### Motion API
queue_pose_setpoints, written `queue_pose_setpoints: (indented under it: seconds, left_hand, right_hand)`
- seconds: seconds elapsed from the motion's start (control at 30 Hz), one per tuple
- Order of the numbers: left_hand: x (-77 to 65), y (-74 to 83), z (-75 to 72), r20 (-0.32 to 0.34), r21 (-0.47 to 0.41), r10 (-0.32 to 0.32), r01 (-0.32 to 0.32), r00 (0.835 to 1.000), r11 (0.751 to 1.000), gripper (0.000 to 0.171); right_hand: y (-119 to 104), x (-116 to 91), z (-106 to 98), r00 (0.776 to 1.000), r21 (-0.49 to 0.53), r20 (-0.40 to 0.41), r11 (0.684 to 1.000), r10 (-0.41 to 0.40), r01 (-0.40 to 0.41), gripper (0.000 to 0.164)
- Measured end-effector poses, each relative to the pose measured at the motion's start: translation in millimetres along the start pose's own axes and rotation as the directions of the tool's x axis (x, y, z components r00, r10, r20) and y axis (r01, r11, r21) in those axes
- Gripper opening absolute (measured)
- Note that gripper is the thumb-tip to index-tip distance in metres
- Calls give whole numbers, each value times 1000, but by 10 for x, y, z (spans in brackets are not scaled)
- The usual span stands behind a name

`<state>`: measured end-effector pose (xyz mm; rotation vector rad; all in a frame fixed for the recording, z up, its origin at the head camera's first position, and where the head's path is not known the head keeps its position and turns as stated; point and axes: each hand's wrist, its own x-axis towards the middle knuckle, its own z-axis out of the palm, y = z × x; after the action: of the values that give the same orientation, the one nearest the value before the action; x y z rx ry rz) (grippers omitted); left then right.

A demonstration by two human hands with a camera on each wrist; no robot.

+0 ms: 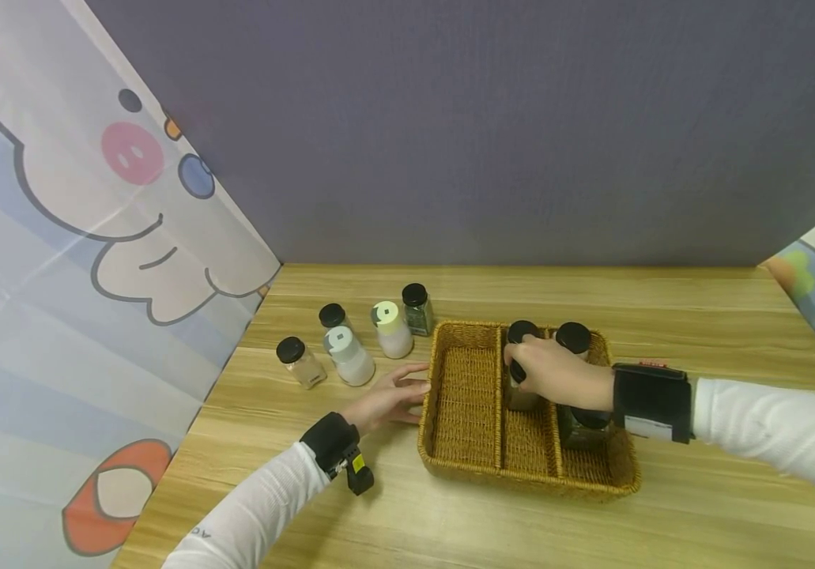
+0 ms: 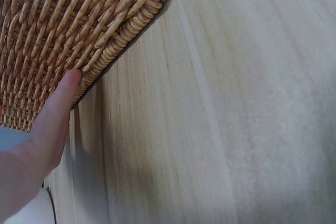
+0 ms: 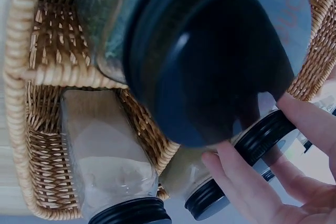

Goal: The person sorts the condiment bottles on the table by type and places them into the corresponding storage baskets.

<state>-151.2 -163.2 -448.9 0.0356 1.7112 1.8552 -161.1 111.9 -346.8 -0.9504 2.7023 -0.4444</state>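
Observation:
My left hand (image 1: 394, 397) rests with extended fingers against the left wall of a woven basket (image 1: 498, 466), a fingertip touching the weave in the left wrist view. My right hand (image 1: 556, 371) reaches over the basket and grips a black-lidded spice jar (image 1: 523, 399) by its lid (image 3: 265, 137), in the middle compartment. Behind it stands another black-lidded jar (image 1: 522, 329). The right compartment holds a jar of green herbs (image 1: 583, 435) in front and a black-lidded jar (image 1: 573, 337) at the back. The left compartment shows bare weave.
Left of the basket stand two white-topped shakers (image 1: 353, 363), a dark green jar (image 1: 417, 312) near the basket's back corner, and two more black-lidded jars (image 1: 302, 363). A grey partition (image 1: 492, 142) rises behind the wooden table (image 1: 521, 529); a printed curtain (image 1: 37, 316) hangs at left.

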Motion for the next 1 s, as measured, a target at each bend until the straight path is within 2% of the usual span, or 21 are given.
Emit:
queue_pose_setpoints:
  seconds: [0.7,1.0]
  left_hand:
    - [-5,4,-4,2,-7,-1,1,1000,1000,56]
    - [26,-35,-41,8,21,13,-13,1000,1000,64]
  right_hand:
    - [2,31,20,1000,13,23,1000,16,-16,37]
    - [-8,23,-55,999,-33,32,999,21,-20,40]
